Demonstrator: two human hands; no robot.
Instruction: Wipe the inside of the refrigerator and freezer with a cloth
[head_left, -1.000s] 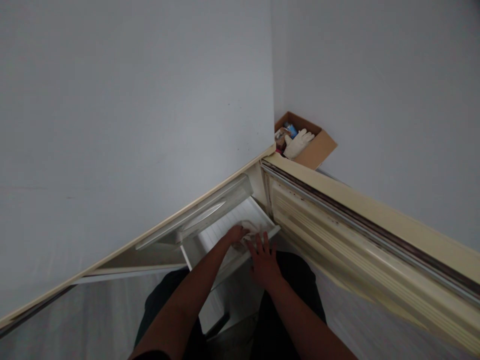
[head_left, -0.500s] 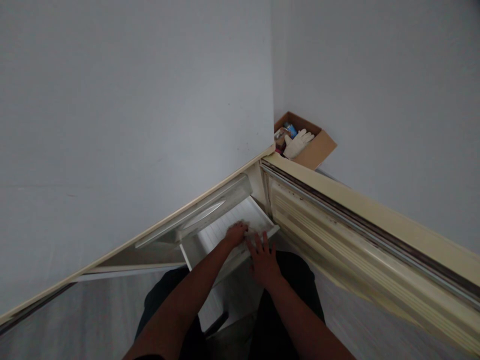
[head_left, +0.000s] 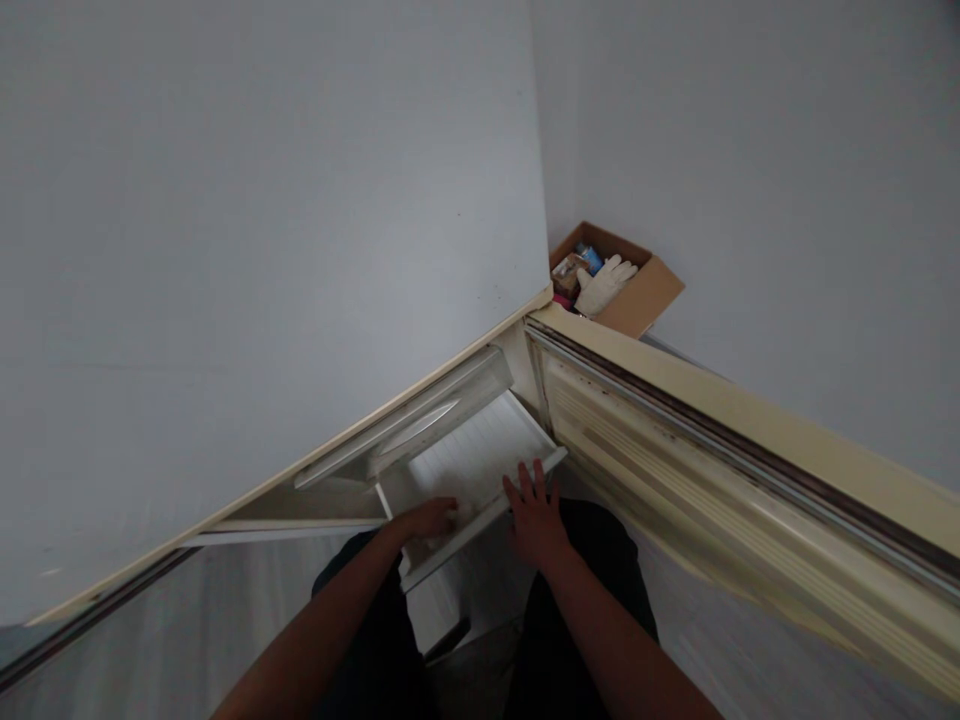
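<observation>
A pale pulled-out drawer (head_left: 495,440) with a ribbed white bottom juts from an open fridge or freezer compartment. Inside its front left part is my left hand (head_left: 431,520), fingers curled, low near the drawer bottom. A pale blurred patch shows by its fingertips; whether it is a cloth cannot be made out. My right hand (head_left: 534,515) rests on the drawer's front rim with its fingers spread and stretched over the edge. Above the drawer is another pale drawer front (head_left: 420,420) with a curved handle recess.
To the right stands the open, cream-coloured door (head_left: 675,480) with a dark, stained seal. Behind its hinge side is a cardboard box (head_left: 645,300) holding a white work glove (head_left: 606,285) and small items. My knees flank the drawer above a grey floor (head_left: 187,620).
My left hand has moved from the drawer's middle toward its front left corner. My right hand stays on the front rim. The view has shifted slightly.
</observation>
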